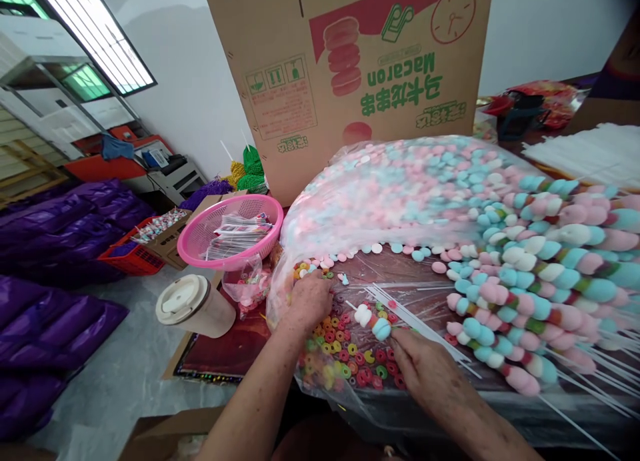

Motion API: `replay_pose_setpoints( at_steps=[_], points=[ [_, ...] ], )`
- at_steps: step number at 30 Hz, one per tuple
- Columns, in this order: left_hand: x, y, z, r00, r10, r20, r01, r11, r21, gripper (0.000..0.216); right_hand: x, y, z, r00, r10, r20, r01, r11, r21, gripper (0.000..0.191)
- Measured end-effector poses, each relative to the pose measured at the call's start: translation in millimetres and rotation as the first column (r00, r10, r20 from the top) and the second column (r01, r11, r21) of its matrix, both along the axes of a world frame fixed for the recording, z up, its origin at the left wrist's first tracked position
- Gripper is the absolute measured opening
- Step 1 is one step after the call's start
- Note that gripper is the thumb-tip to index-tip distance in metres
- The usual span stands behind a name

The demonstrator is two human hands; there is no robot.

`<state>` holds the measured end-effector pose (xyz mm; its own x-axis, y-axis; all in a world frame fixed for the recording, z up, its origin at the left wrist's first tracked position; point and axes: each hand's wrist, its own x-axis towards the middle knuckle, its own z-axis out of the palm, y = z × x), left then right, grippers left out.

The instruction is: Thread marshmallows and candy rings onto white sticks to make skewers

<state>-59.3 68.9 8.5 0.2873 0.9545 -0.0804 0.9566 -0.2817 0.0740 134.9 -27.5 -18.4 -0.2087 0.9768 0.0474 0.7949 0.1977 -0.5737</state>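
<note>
My right hand [425,361] is closed around the lower part of a marshmallow skewer [370,320]. White and blue marshmallows with a darker band between them are threaded on its white stick, whose tip points up and left. My left hand [309,300] reaches over the plastic at the edge of the candy, its fingers bent; what they hold, if anything, is hidden. Colourful gummy rings [345,354] lie between and below my hands. Beyond them, a large clear bag spills pink, blue and white marshmallows [400,188]. Loose white sticks [420,324] lie above my right hand.
Finished marshmallow skewers [540,281] are piled on the right. A pink basket [187,244] of packets and a lidded cup [197,308] stand left. A Macaron carton [280,68] rises behind. More white sticks [595,154] lie at far right; purple bags [50,341] cover the floor.
</note>
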Motion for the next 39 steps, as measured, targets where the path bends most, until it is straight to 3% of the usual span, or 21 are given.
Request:
replay_pose_setpoints(
  at_steps=[7, 13, 15, 16, 18, 19, 20, 22, 26, 29, 34, 39],
  points=[
    [4.2, 7.2, 2.2, 0.996, 0.053, 0.078, -0.05, 0.998, -0.034, 0.018, 7.5, -3.4, -2.3, 0.999, -0.006, -0.033, 0.006, 1.0, -0.023, 0.031],
    [-1.3, 4.9, 11.4, 0.952, 0.139, 0.272, -0.123, 0.99, -0.074, 0.02, 16.3, -2.9, -0.9, 0.996, -0.076, -0.051, 0.077, 0.997, 0.025, 0.03],
    [0.0, -5.5, 12.2, 0.844, 0.21, 0.494, -0.14, 0.975, -0.175, 0.025, 14.9, -3.9, 0.4, 0.997, -0.054, -0.052, 0.054, 0.999, 0.002, 0.029],
    [2.2, -12.9, 11.0, 0.72, 0.278, 0.636, -0.136, 0.955, -0.264, 0.025, 12.7, -4.5, 0.8, 0.998, -0.035, -0.051, 0.035, 0.999, -0.01, 0.029],
    [9.1, -29.7, 5.7, 0.349, 0.449, 0.822, -0.085, 0.889, -0.45, 0.025, 6.3, -5.7, 0.8, 0.999, 0.001, -0.039, -0.002, 0.999, -0.041, 0.03],
    [13.0, -37.9, 2.0, 0.185, 0.514, 0.838, -0.066, 0.857, -0.511, 0.025, 2.8, -6.3, 0.1, 0.999, 0.016, -0.03, -0.018, 0.998, -0.061, 0.03],
    [16.4, -45.2, -1.7, 0.073, 0.553, 0.83, -0.068, 0.833, -0.55, 0.025, -0.3, -6.9, -0.9, 0.999, 0.027, -0.021, -0.029, 0.996, -0.08, 0.03],
    [20.8, -55.8, -7.9, -0.063, 0.597, 0.8, -0.085, 0.795, -0.6, 0.025, -4.7, -8.4, -3.6, 0.999, 0.036, -0.006, -0.037, 0.993, -0.108, 0.029],
    [17.7, -60.5, -10.7, -0.214, 0.668, 0.712, 0.023, 0.733, -0.68, 0.025, -7.1, -11.5, -6.5, 0.999, 0.03, -0.011, -0.031, 0.99, -0.135, 0.028],
    [12.1, -57.8, -8.8, -0.276, 0.699, 0.66, 0.101, 0.704, -0.703, 0.023, -7.9, -12.0, -4.2, 0.999, 0.035, -0.02, -0.037, 0.989, -0.146, 0.028],
    [7.9, -56.8, -10.2, -0.304, 0.712, 0.633, 0.168, 0.694, -0.7, 0.02, -10.2, -11.7, 1.1, 0.999, 0.038, 0.009, -0.036, 0.984, -0.175, 0.028],
    [9.5, -55.2, -11.1, -0.278, 0.752, 0.597, 0.207, 0.654, -0.727, 0.021, -11.3, -13.7, 3.4, 0.998, 0.052, 0.019, -0.049, 0.99, -0.132, 0.03]
  ],
)
